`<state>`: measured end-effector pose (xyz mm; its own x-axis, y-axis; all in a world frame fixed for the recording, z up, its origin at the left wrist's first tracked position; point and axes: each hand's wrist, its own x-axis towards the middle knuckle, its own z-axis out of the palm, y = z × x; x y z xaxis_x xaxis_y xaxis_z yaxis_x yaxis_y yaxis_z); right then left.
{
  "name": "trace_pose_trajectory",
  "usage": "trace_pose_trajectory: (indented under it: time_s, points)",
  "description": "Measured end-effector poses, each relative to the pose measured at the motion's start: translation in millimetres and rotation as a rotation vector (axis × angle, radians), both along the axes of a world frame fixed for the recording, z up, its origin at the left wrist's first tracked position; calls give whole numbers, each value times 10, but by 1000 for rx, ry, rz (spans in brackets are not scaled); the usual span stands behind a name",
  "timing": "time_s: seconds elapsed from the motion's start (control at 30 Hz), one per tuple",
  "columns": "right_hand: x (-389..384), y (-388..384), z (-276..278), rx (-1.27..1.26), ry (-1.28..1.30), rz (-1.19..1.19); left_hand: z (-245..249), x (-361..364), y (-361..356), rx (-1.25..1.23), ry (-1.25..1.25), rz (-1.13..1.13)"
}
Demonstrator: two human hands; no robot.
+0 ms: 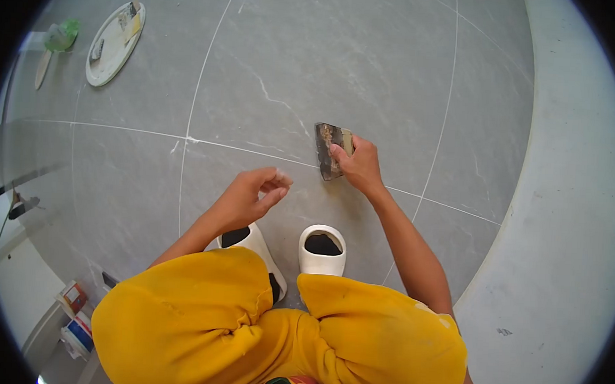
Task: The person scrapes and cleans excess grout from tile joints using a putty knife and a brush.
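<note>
My right hand [360, 163] grips a flat, stained scraper [328, 150], its thumb lying across the dark, smeared face. The scraper is over a white grout line [254, 152] between grey floor tiles [257, 85]; whether its edge touches the floor is hard to tell. To the left, my left hand [257, 193] hovers just in front of my feet, fingers loosely bent and thumb apart. Its fingertips look whitish, and I see nothing held in it.
A round white lid [114, 67] with small tools and scraps lies at the upper left, beside a green bundle [62, 34] and a wooden-looking handle [42, 70]. My white slippers [322, 264] are below my hands. A pale wall [564, 205] runs along the right. Small boxes [75, 319] stand lower left.
</note>
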<state>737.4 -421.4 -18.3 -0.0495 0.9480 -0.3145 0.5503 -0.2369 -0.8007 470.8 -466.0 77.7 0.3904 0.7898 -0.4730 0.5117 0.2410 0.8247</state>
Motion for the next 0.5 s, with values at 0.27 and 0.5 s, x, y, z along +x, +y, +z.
trace_pose_trajectory:
  time_s: [0.27,0.5]
  points:
    - [1096,121,1192,-105,-180,210,-279,-664,464,237,-57,490]
    - [1323,-811,411,-417,-148,-24,-629,-884,591,355,-178,751]
